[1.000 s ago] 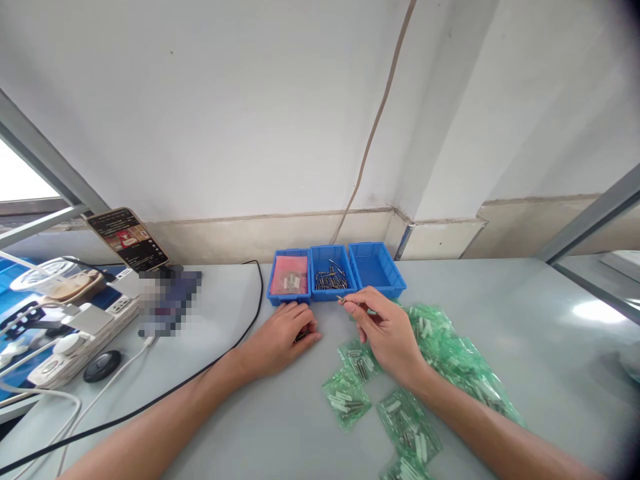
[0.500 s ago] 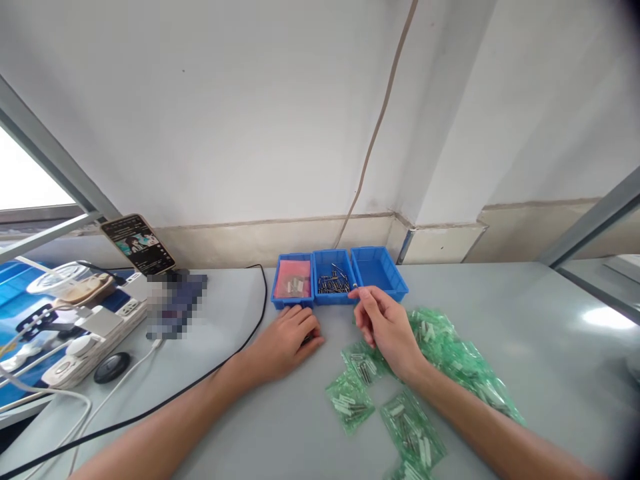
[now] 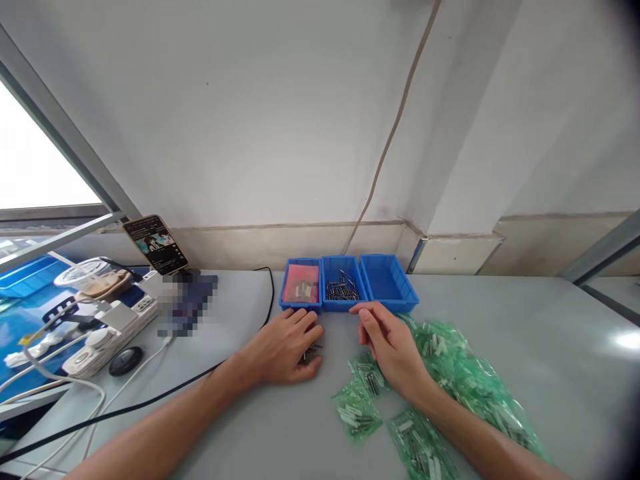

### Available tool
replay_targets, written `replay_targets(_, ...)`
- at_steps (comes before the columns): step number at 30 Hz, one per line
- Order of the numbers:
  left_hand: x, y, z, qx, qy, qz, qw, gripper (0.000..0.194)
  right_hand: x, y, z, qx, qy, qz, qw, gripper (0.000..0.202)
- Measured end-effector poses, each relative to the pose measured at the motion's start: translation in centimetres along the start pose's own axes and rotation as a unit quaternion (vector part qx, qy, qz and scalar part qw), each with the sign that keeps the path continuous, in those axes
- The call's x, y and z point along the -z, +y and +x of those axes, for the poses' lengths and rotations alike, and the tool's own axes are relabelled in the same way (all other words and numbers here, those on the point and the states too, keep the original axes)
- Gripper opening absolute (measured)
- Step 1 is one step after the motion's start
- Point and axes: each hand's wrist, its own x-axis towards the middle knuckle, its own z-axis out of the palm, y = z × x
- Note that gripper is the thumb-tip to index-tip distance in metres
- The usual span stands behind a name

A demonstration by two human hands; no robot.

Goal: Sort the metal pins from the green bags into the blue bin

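My left hand [image 3: 291, 347] rests palm down on the table, its fingers bent over a few dark metal screws [image 3: 312, 351] that show between thumb and fingertips. Just right of it, my right hand [image 3: 387, 343] hovers with thumb and index finger brought together; anything between them is too small to make out. In front of both hands stand three blue bins: the left bin [image 3: 301, 308] holds a pink packet, the middle bin [image 3: 345, 307] a pile of dark screws [image 3: 341, 289], and nothing shows in the right bin [image 3: 387, 277]. Green bags [image 3: 356, 410] of screws and white plugs lie around my right wrist.
A large heap of green bags [image 3: 470, 370] spreads to the right under my forearm. At left are a phone [image 3: 156, 244] on a stand, a power strip [image 3: 107, 333], a black mouse-like object [image 3: 126, 361] and a black cable [image 3: 165, 399] under my left arm.
The view has shifted slightly. My left thumb has moved away from the fingers, showing the screws beneath. My right hand has drawn back a little from the middle bin.
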Motion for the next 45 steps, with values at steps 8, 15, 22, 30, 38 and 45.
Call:
replay_targets(8, -0.7, 0.0, -0.1, 0.049, 0.020, -0.052, 0.997, 0.005, 0.2, -0.2, -0.1, 0.043, -0.053, -0.129, 0.989, 0.034)
replay_targets(15, -1.4, 0.0, 0.2, 0.093, 0.044, -0.213, 0.972, 0.007, -0.4, -0.5, 0.2, 0.072, -0.116, -0.251, 0.958, 0.028)
replay_targets(22, -1.7, 0.8, 0.7, 0.099, 0.064, -0.273, 0.955, 0.003, 0.0, -0.7, 1.1, 0.089, -0.187, -0.330, 0.921, 0.008)
replay_targets(30, -1.9, 1.1, 0.9, 0.078, 0.064, -0.268, 0.958, 0.009, 0.8, -0.4, 1.3, 0.106, -0.192, -0.313, 0.924, 0.009)
replay_targets(38, -2.4, 0.8, 0.8, 0.057, 0.075, -0.226, 0.970, 0.010, 0.5, -0.5, 0.6, 0.124, -0.210, -0.400, 0.883, 0.014)
replay_targets(45, -2.2, 0.9, 0.7, 0.054, 0.070, -0.218, 0.972, 0.009, 0.4, -0.9, 0.4, 0.126, -0.216, -0.400, 0.882, 0.011)
